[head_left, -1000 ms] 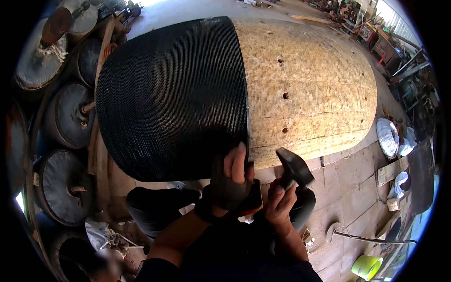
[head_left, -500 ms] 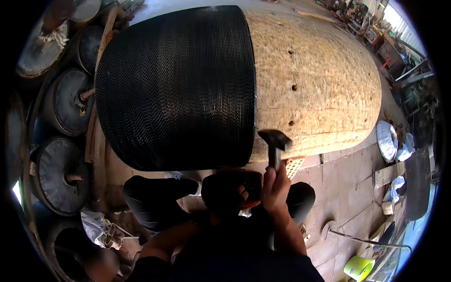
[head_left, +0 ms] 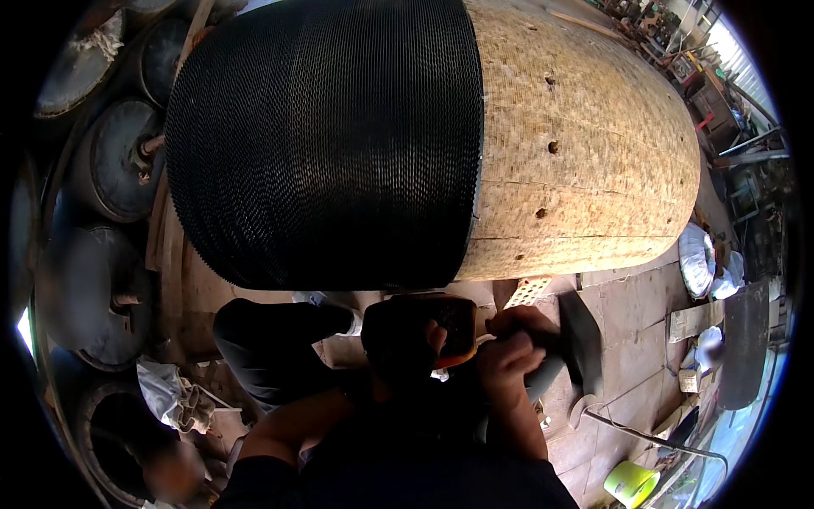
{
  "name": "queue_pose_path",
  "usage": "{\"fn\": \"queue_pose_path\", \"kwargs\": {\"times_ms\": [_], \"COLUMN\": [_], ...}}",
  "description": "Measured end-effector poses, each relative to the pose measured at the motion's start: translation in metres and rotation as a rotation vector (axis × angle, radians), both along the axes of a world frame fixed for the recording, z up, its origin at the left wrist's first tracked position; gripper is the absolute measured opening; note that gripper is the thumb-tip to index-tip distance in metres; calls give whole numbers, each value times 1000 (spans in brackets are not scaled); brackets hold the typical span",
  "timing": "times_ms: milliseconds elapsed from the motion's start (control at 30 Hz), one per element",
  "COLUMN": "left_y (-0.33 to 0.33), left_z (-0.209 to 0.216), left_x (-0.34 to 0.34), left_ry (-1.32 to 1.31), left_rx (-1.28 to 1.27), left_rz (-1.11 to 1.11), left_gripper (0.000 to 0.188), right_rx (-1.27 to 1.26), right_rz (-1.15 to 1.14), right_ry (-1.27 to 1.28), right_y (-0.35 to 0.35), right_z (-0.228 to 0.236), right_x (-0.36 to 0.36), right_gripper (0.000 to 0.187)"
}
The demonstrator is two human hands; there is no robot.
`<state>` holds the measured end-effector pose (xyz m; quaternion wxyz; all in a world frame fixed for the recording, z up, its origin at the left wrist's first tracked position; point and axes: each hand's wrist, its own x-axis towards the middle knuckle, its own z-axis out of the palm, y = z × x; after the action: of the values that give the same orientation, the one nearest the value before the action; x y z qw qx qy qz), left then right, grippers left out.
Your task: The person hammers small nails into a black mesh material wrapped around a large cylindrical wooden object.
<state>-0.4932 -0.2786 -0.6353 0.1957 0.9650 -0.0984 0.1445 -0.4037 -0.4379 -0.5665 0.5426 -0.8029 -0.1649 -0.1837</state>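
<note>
A large barrel-shaped drum lies across the view before me, its right part bare pale wood with small holes. Fine black toothed rows cover its left part. Below the drum's near side, my right hand is closed round a hammer. The dark hammer head, smeared by motion, is to the right of that hand and apart from the drum. My left hand is in deep shadow by an orange-rimmed tub with dark contents. Only a bit of its fingers shows; whatever they hold is hidden.
Several dark round drums with shafts line the left side, by long wooden boards. A perforated brick sits under the big drum. At right are a white bundle, a hooked metal rod and a lime-green bucket.
The hammer has swung from beside the black rows' edge down to the right, with my right hand turning. The drum appears slightly higher and larger. My left hand stays by the tub.
</note>
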Motion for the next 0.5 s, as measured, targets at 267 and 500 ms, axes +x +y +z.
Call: {"fn": "queue_pose_path", "kwargs": {"times_ms": [267,500], "left_y": [37,115], "left_z": [100,163], "left_x": [46,127], "left_ry": [-443,-895], "left_rx": [-278,-57], "left_rz": [-10,-34], "left_gripper": [23,30], "right_rx": [72,-239], "right_rz": [69,62], "right_ry": [-224,53], "right_y": [16,19], "right_z": [48,25], "right_x": [-7,14], "right_gripper": [22,16]}}
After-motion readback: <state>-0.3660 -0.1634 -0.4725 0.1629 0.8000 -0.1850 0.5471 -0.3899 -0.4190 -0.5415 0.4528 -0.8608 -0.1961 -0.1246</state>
